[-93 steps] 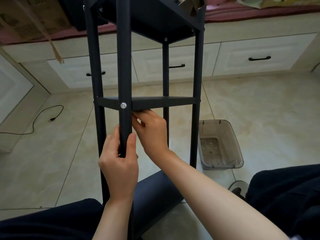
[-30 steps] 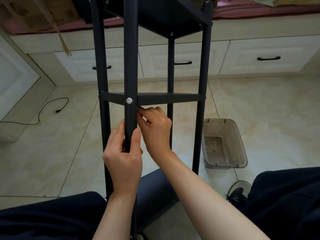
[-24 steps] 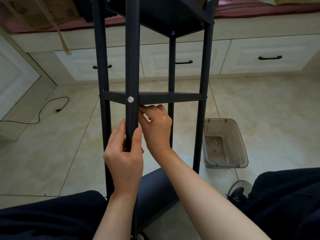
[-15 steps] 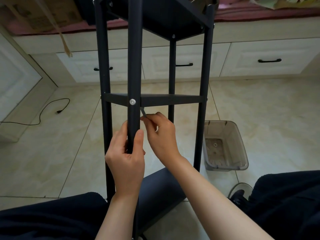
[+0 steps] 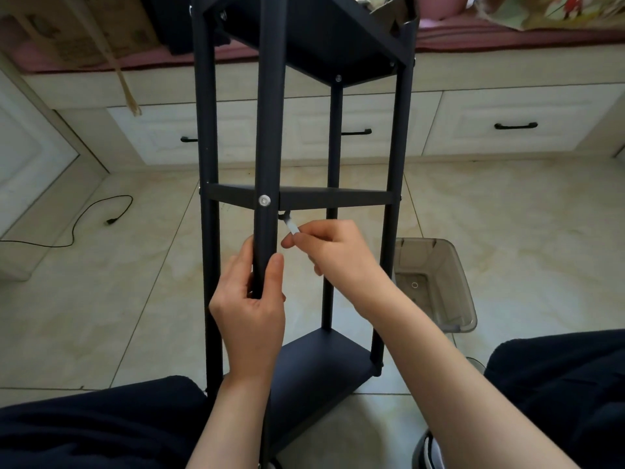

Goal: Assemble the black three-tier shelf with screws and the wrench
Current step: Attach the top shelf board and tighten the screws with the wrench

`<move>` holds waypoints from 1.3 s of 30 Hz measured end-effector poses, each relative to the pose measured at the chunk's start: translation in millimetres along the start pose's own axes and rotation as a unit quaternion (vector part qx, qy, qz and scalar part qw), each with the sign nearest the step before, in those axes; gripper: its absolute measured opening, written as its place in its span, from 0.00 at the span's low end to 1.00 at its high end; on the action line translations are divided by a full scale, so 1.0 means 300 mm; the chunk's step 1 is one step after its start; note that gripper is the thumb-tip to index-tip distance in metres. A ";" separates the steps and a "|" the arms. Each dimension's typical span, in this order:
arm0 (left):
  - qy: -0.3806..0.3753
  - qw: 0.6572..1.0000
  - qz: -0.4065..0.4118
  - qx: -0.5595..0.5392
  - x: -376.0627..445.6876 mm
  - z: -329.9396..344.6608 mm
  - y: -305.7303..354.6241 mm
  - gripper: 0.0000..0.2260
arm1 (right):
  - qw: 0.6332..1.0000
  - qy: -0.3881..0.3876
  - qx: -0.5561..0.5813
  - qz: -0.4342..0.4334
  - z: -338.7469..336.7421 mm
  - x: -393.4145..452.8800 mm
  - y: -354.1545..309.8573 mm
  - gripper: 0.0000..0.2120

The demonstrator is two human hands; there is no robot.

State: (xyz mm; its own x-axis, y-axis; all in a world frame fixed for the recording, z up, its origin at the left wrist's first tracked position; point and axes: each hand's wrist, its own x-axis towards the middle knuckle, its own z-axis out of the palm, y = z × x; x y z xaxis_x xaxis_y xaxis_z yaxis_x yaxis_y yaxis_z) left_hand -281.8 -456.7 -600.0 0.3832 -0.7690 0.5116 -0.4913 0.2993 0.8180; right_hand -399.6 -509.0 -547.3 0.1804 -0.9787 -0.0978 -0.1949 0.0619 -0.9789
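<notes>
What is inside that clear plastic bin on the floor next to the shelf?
The clear bin looks nearly empty: only a small ring-shaped piece shows on its bottom. The shelf's right post and the person's right hand do not cover its inside.

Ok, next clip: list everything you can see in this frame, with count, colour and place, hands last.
shelf: one, black, three tiers, upright on the floor, centre.
screw: one, silver, front post at the middle tier.
wrench: one, silvery, tip under the middle tier, right of the front post.
bin: one, clear grey, on the floor, right of the shelf.
cable: one, black, on the floor, left.
drawer handles: three, black, on white drawers behind.
left hand: grips the front post.
right hand: pinches the wrench.
</notes>
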 end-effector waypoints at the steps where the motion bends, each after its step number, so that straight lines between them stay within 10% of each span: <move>1: 0.000 1.000 0.001 -0.001 0.000 0.000 0.001 0.13 | 1.000 0.000 -0.004 -0.004 -0.006 0.001 -0.007 0.11; 39: 0.019 1.000 0.011 0.005 0.012 -0.003 -0.016 0.14 | 0.933 0.254 0.023 -0.254 0.210 0.098 0.154 0.08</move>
State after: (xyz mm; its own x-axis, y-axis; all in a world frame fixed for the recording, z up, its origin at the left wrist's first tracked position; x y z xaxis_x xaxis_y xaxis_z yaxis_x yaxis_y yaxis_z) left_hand -277.3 -460.4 -602.0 0.4009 -0.7405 0.5393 -0.5075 0.3106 0.8037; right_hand -342.6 -522.6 -606.8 -0.2448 -0.8491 0.4680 -0.1653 -0.4391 -0.8831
